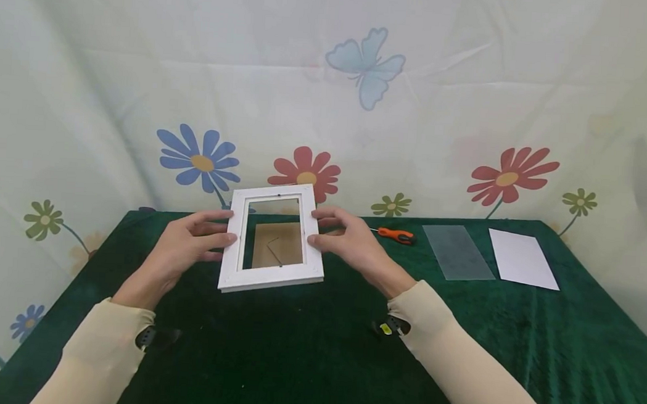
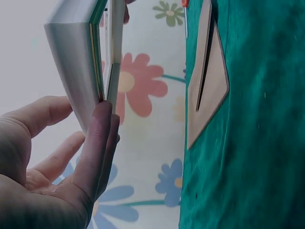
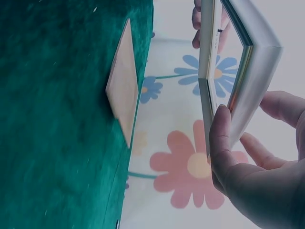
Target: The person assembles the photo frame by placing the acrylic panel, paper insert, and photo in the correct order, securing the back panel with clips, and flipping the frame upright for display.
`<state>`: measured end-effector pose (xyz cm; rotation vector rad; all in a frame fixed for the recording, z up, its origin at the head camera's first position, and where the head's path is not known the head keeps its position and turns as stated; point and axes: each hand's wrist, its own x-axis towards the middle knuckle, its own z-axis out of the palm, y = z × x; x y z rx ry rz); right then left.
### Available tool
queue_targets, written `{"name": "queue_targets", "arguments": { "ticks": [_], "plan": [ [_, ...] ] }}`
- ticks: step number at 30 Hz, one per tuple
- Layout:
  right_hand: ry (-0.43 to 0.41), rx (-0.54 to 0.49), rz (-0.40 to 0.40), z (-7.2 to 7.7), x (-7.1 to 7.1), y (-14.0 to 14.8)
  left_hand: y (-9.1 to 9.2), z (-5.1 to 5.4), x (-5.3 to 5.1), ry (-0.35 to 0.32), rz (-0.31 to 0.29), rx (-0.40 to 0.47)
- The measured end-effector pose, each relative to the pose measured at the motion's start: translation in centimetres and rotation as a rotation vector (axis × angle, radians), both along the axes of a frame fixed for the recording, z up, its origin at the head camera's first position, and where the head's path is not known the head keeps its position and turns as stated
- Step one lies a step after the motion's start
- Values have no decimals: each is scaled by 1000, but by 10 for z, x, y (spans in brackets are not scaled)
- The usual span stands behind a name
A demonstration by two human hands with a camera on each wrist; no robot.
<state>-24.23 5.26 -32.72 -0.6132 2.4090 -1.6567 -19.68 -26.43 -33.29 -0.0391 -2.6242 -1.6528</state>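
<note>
A white picture frame (image 1: 270, 279) is held up above the table, tilted, with its opening see-through. My left hand (image 1: 184, 240) grips its left side between thumb and fingers, and my right hand (image 1: 357, 241) grips the right side likewise. Through the opening a brown backing board (image 1: 277, 233) shows on the cloth behind. In the left wrist view that board (image 2: 217, 81) lies flat with a narrow dark slot along its stand piece. The right wrist view shows fingertips on both faces of the frame (image 3: 257, 62).
A screwdriver (image 1: 396, 235) with an orange and black handle lies right of the frame. Farther right are a clear sheet (image 1: 459, 253) and a white sheet (image 1: 523, 259). Green cloth (image 1: 292, 354) covers the table; a flowered curtain (image 1: 252, 86) hangs behind.
</note>
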Motion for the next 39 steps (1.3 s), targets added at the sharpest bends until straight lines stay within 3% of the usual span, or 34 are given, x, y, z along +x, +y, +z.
{"name": "queue_targets", "arguments": {
  "ticks": [16, 29, 39],
  "plan": [
    [-3, 25, -43, -5, -1, 43, 42, -4, -13, -12, -26, 48],
    [-28, 52, -62, -18, -2, 71, 67, -12, -14, -1, -48, 101],
    [-46, 71, -85, -14, -1, 85, 84, -14, -22, -8, -51, 114]
  ]
}}
